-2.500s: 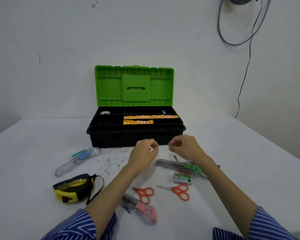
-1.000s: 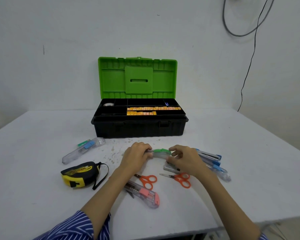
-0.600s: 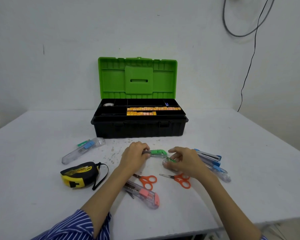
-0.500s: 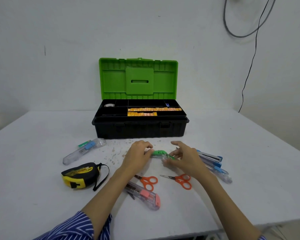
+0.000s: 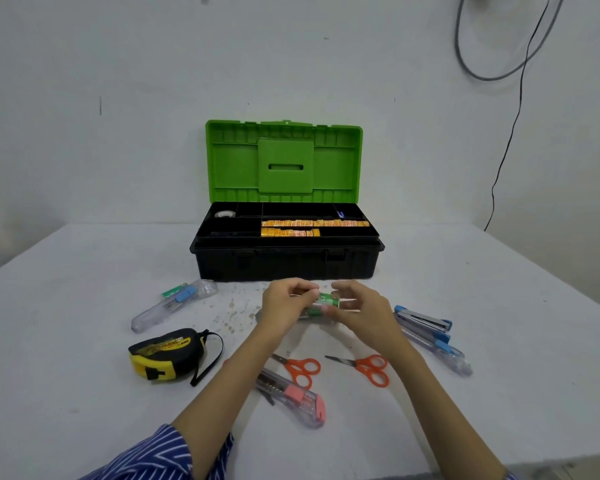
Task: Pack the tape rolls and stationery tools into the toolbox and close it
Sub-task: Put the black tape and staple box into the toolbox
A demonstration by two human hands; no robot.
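The black toolbox (image 5: 286, 265) stands open at the table's middle, green lid (image 5: 284, 161) upright. Its top tray holds orange packets (image 5: 312, 224) and a small tape roll (image 5: 225, 214). Just in front of it, both hands hold a small green item (image 5: 326, 301) slightly above the table. My left hand (image 5: 284, 306) pinches its left end and my right hand (image 5: 361, 310) grips its right end. What the item is stays partly hidden by fingers.
On the white table lie a clear cutter with blue slider (image 5: 174, 304), a yellow tape measure (image 5: 165, 353), two orange scissors (image 5: 300, 370) (image 5: 369, 368), a pink cutter (image 5: 291, 398), and blue stapler and cutter (image 5: 430, 329) at right. A cable (image 5: 510, 133) hangs on the wall.
Both hands came down from in front of the toolbox, picked the green item out of the pile on the table and lifted it slightly toward the box.
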